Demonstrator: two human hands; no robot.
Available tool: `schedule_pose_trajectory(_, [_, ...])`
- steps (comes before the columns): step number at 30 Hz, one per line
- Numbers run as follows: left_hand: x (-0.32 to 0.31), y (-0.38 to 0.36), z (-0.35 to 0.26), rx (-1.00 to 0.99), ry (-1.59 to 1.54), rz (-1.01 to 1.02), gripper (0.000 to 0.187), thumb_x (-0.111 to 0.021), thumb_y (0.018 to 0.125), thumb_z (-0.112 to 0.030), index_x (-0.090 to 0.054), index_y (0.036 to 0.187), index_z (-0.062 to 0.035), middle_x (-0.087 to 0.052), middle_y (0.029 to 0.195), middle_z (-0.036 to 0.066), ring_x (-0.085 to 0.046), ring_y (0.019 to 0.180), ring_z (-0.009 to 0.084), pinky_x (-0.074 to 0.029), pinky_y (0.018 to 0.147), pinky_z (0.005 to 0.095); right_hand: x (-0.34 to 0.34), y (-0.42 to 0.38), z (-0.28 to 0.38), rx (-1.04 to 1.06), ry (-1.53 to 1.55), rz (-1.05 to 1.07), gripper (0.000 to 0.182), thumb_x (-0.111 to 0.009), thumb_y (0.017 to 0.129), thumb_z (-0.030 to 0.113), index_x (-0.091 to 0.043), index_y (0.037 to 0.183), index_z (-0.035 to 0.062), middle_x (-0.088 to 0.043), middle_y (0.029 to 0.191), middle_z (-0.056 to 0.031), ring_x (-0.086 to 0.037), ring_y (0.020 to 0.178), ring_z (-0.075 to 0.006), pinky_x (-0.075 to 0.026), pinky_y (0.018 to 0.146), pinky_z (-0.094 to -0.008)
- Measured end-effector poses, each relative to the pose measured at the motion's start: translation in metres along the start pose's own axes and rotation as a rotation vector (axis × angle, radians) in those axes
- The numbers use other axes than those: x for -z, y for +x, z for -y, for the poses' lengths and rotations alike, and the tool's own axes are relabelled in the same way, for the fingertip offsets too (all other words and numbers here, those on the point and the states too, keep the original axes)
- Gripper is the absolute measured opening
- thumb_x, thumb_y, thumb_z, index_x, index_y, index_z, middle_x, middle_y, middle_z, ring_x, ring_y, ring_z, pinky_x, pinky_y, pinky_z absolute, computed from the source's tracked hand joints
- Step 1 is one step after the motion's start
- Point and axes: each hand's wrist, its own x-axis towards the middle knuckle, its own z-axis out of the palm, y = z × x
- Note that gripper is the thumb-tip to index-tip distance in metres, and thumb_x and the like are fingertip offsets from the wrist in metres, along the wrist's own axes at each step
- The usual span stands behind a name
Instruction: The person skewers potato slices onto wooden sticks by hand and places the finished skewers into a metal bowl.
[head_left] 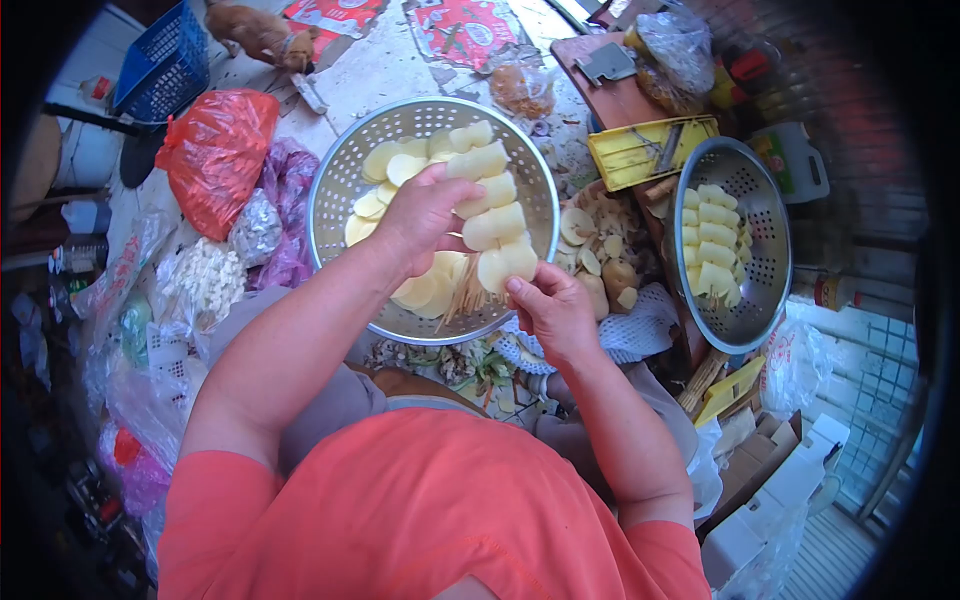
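Observation:
A row of folded potato slices (494,227) hangs over the large perforated metal bowl (318,205). My left hand (425,215) grips the row from its left side, fingers curled behind it. At the row's lower end, my right hand (553,308) pinches the last slice (506,265) between thumb and fingers. Loose round slices (368,205) lie in the bowl on the left and below. A bundle of thin wooden sticks (468,298) rests in the bowl under the row. Any stick inside the held row is hidden.
At right, a second perforated bowl (769,275) holds finished-looking rows of slices (716,235). Whole potatoes (620,275) and a yellow slicer (652,152) lie between the bowls. A red bag (217,160), blue basket (163,62) and brown dog (262,35) are at upper left.

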Motion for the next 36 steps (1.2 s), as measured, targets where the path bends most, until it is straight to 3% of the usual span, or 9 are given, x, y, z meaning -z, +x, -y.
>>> schedule_pose_trajectory(7, [-0.002, 0.005, -0.007, -0.035, 0.072, 0.035, 0.041, -0.059, 0.084, -0.025, -0.046, 0.119, -0.0087, -0.058, 0.108, 0.010, -0.064, 0.088, 0.0243, -0.053, 0.072, 0.0369, 0.028, 0.000, 0.015, 0.052, 0.217, 0.021, 0.009, -0.062, 0.086, 0.012, -0.062, 0.091, 0.0046, -0.055, 0.066, 0.0019, -0.043, 0.046, -0.0038, -0.033, 0.042, -0.0183])
schedule_pose_trajectory(15, [0.000, 0.005, -0.014, -0.119, 0.090, -0.051, 0.046, -0.058, 0.084, -0.021, -0.040, 0.122, -0.0032, -0.057, 0.100, 0.009, -0.063, 0.077, 0.0193, -0.050, 0.069, 0.0330, 0.169, -0.017, 0.078, 0.315, 0.281, -0.502, 0.009, -0.062, 0.086, 0.015, -0.058, 0.087, 0.0068, -0.054, 0.066, 0.0010, -0.044, 0.045, -0.0040, -0.033, 0.038, -0.0171])
schedule_pose_trajectory(20, [-0.002, 0.004, -0.012, -0.093, 0.101, -0.045, 0.045, -0.059, 0.083, -0.019, -0.042, 0.121, -0.0041, -0.058, 0.101, 0.008, -0.063, 0.075, 0.0170, -0.050, 0.069, 0.0311, 0.276, -0.027, 0.081, 0.156, 0.205, -0.684, 0.012, -0.062, 0.087, 0.017, -0.055, 0.081, 0.0094, -0.053, 0.064, 0.0020, -0.042, 0.045, -0.0028, -0.035, 0.038, -0.0154])
schedule_pose_trajectory(25, [-0.006, 0.006, -0.007, -0.041, 0.141, -0.054, 0.045, -0.061, 0.082, -0.018, -0.043, 0.121, -0.0045, -0.059, 0.101, 0.008, -0.062, 0.074, 0.0162, -0.051, 0.068, 0.0300, 0.322, -0.020, 0.060, -0.037, 0.099, -0.756, 0.015, -0.063, 0.086, 0.021, -0.054, 0.080, 0.0106, -0.052, 0.064, 0.0030, -0.041, 0.044, -0.0029, -0.034, 0.038, -0.0160])
schedule_pose_trajectory(27, [-0.008, 0.006, -0.006, -0.015, 0.178, -0.042, 0.047, -0.062, 0.080, -0.018, -0.044, 0.121, -0.0036, -0.059, 0.101, 0.008, -0.062, 0.073, 0.0160, -0.050, 0.068, 0.0298, 0.331, -0.016, 0.054, -0.187, -0.082, -0.876, 0.020, -0.064, 0.085, 0.023, -0.052, 0.073, 0.0136, -0.051, 0.061, 0.0040, -0.042, 0.044, -0.0046, -0.034, 0.037, -0.0174])
schedule_pose_trajectory(31, [-0.010, 0.007, -0.004, 0.004, 0.184, -0.037, 0.048, -0.063, 0.080, -0.018, -0.044, 0.121, -0.0031, -0.059, 0.101, 0.008, -0.062, 0.073, 0.0157, -0.050, 0.068, 0.0295, 0.344, -0.007, 0.047, -0.210, -0.295, -0.904, 0.023, -0.064, 0.083, 0.024, -0.051, 0.069, 0.0129, -0.050, 0.059, 0.0036, -0.042, 0.043, -0.0075, -0.035, 0.037, -0.0215])
schedule_pose_trajectory(33, [-0.010, 0.006, -0.006, 0.006, 0.188, -0.027, 0.048, -0.064, 0.079, -0.018, -0.044, 0.120, -0.0032, -0.059, 0.100, 0.008, -0.062, 0.073, 0.0157, -0.050, 0.068, 0.0296, 0.341, -0.006, 0.051, -0.253, -0.377, -0.980, 0.021, -0.065, 0.080, 0.023, -0.057, 0.068, 0.0078, -0.055, 0.059, -0.0029, -0.050, 0.046, -0.0139, -0.039, 0.040, -0.0297])
schedule_pose_trajectory(35, [-0.007, 0.005, -0.009, 0.001, 0.182, -0.019, 0.047, -0.064, 0.080, -0.018, -0.045, 0.120, -0.0032, -0.059, 0.100, 0.008, -0.062, 0.073, 0.0157, -0.050, 0.068, 0.0295, 0.338, -0.011, 0.070, -0.473, -1.087, -0.893, 0.024, -0.065, 0.078, 0.026, -0.063, 0.080, 0.0026, -0.062, 0.069, -0.0102, -0.058, 0.052, -0.0180, -0.045, 0.047, -0.0327])
schedule_pose_trajectory(36, [-0.004, 0.004, -0.011, -0.004, 0.178, -0.010, 0.046, -0.064, 0.080, -0.017, -0.045, 0.119, -0.0032, -0.059, 0.100, 0.008, -0.062, 0.074, 0.0157, -0.050, 0.068, 0.0294, 0.353, -0.013, 0.060, -0.284, -1.176, -1.022, 0.028, -0.065, 0.076, 0.027, -0.064, 0.086, 0.0013, -0.064, 0.072, -0.0123, -0.060, 0.055, -0.0200, -0.047, 0.051, -0.0331])
